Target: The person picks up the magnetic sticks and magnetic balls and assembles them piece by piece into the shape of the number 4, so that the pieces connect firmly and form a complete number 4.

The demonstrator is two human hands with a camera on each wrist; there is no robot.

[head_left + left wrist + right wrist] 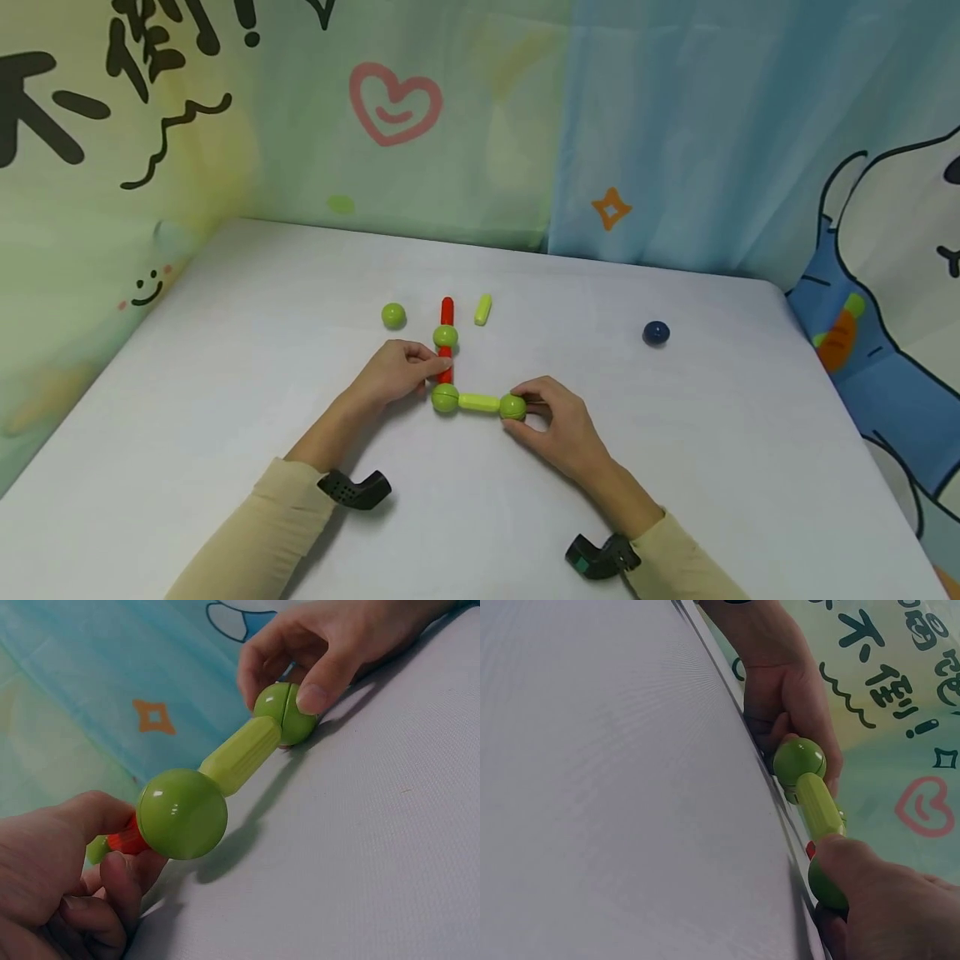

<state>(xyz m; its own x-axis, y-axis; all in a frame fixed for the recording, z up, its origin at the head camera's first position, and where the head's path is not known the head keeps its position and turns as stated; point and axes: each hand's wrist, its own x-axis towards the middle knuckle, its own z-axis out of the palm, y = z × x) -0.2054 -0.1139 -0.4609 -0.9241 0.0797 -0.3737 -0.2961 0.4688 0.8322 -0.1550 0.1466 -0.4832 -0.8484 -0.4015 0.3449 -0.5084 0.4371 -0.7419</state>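
Left hand [401,369] pinching lower red rod [446,377]; right hand [558,423] pinching end ball [512,407] of yellow rod [479,403]; corner ball [445,398] links both rods, over table [720,433]; loose ball [393,316], loose rod [483,309] near; blue ball [656,334] well apart

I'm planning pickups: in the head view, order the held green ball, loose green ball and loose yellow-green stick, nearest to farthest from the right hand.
1. Held green ball: pinched in the right hand.
2. Loose yellow-green stick: farther back, right of the red sticks.
3. Loose green ball: back, left of the red sticks.
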